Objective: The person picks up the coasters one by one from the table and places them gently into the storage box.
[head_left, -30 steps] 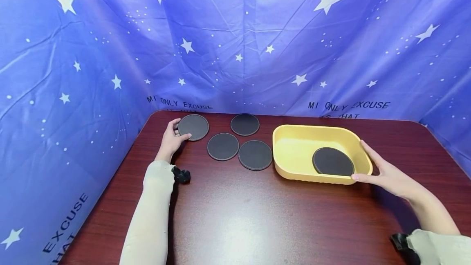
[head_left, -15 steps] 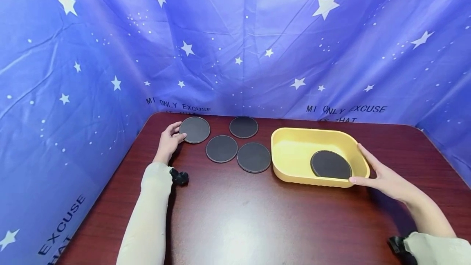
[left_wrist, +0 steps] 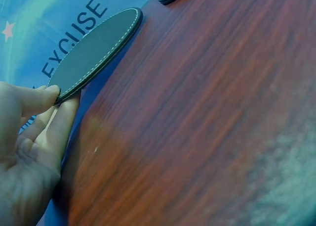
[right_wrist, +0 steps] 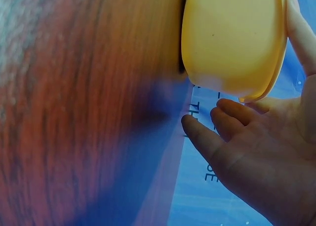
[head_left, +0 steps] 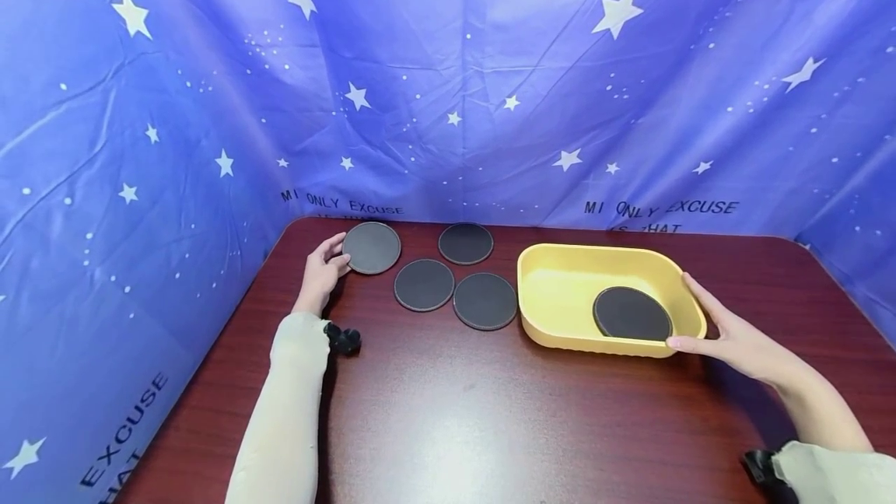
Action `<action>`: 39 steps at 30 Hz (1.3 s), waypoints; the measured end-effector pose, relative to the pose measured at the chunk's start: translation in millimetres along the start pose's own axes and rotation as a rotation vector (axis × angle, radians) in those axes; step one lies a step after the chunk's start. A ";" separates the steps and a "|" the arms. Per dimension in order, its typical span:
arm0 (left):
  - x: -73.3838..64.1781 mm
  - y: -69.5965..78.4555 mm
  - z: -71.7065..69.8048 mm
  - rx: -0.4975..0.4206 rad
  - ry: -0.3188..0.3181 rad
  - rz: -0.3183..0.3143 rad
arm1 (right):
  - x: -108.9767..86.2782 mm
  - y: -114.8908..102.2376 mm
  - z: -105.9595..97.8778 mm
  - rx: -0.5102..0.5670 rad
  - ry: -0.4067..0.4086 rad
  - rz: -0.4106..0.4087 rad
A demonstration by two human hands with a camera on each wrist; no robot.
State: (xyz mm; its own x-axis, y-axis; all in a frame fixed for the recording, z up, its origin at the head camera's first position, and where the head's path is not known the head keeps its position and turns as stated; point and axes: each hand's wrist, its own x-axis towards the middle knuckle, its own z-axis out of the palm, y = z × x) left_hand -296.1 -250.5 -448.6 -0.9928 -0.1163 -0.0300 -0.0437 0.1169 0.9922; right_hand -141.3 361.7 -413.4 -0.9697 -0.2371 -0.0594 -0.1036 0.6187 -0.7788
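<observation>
My left hand (head_left: 323,271) pinches a round black coaster (head_left: 372,248) by its left edge. Light stitching runs round the coaster's rim in the left wrist view, where the thumb (left_wrist: 44,98) lies on top and fingers reach beneath. There the coaster (left_wrist: 96,53) appears tilted. My right hand (head_left: 745,341) holds the right end of a yellow oblong bin (head_left: 560,298), thumb at the near rim and a finger at the far side. The other fingers (right_wrist: 202,137) hang loose below the bin (right_wrist: 232,38) in the right wrist view. Another black coaster (head_left: 632,313) lies inside the bin.
Between my left hand and the bin, three more black coasters, a back one (head_left: 465,243), a front left one (head_left: 424,285) and a front right one (head_left: 485,301), lie on the reddish-brown table (head_left: 434,403). A blue star-printed cloth (head_left: 420,99) hangs behind and at the sides.
My left thumb has drawn back from the coaster's top towards its left edge. That coaster has shifted slightly right. My right hand and the bin keep their place; the head view moved a little.
</observation>
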 end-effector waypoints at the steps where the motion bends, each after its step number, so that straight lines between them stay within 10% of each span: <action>1: -0.1 -0.4 -0.3 -0.003 -0.002 -0.001 | 0.1 0.0 0.0 0.005 -0.002 0.002; 24: 0.2 0.4 -1.0 -0.094 -0.010 -0.062 | -0.5 1.5 -0.8 -0.016 0.001 0.001; 39: -21.1 43.3 22.2 -0.123 -0.136 -0.025 | -0.5 -1.2 -1.3 0.000 -0.015 0.007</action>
State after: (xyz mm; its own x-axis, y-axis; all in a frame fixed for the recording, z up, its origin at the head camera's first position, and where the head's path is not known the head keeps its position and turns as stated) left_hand -279.6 -221.1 -407.7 -0.9979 0.0180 -0.0627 -0.0628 -0.0072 0.9980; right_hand -140.9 362.1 -411.6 -0.9670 -0.2437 -0.0744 -0.0965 0.6204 -0.7783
